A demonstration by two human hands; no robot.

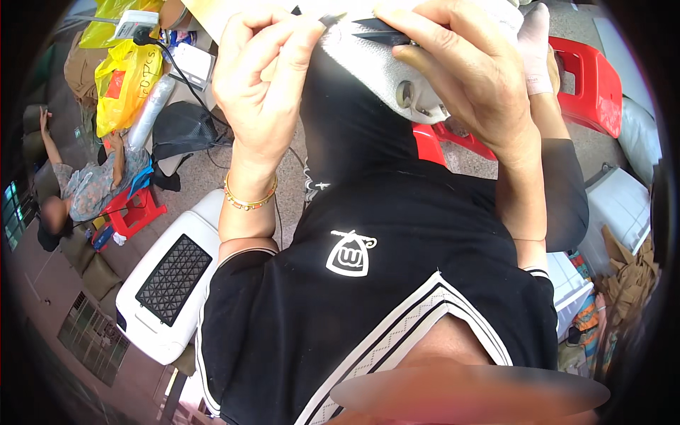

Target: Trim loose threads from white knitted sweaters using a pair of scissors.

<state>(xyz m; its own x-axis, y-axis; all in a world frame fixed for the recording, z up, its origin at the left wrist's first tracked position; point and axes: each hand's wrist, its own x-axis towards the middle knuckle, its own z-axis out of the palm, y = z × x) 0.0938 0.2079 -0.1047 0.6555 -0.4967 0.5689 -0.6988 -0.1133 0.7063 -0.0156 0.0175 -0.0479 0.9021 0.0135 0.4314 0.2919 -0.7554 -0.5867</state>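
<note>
My left hand [265, 78] is raised at the top of the view, thumb and fingertips pinched together. A small thin piece shows at their tips, too small to make out. Opposite it, my right hand [471, 67] is closed around small dark scissors [375, 33], whose two pointed blades point left with a gap between them. Their handle is hidden in my palm. Below the blades lies a white textured cloth [368, 67]. Near its lower corner are metal ring shapes [406, 93], partly covered by my right hand.
Red plastic stools [608, 92] stand at right and under the cloth. On the left are a white case with a black mesh panel [173, 283], a black bag [185, 131], a yellow plastic bag [127, 78] and a cable. Another person [95, 185] sits farther left.
</note>
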